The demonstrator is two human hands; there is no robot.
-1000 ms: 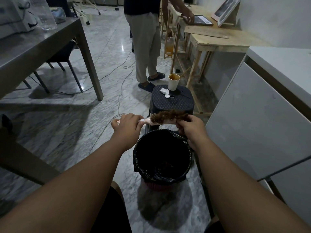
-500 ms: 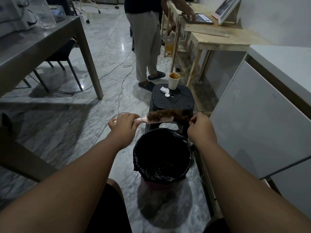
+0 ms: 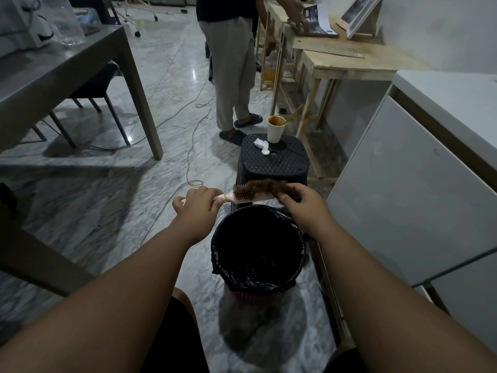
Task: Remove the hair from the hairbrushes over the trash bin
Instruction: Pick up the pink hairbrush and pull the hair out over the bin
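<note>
A pink hairbrush (image 3: pixel 243 198) lies sideways just above the far rim of a round trash bin (image 3: pixel 218 249) lined with a black bag. My left hand (image 3: pixel 197 203) grips the brush handle. A thick wad of brown hair (image 3: pixel 262 186) sits on the bristles. My right hand (image 3: pixel 301 201) is at the brush's right end, its fingers pinched on the end of the hair wad. Some brown hair lies at the bottom of the bin.
A black plastic stool (image 3: pixel 271 164) stands just behind the bin with a paper cup (image 3: pixel 275 129) and a crumpled tissue (image 3: pixel 262 145) on it. A person (image 3: pixel 231 63) stands beyond it by wooden tables (image 3: pixel 349 63). White cabinets (image 3: pixel 419 184) stand on the right, a grey table (image 3: pixel 53 74) on the left, cables on the floor.
My right hand pulled away to the right of the brush half a second ago, and has now come back to the brush's end and closed on the hair. The left hand stayed put.
</note>
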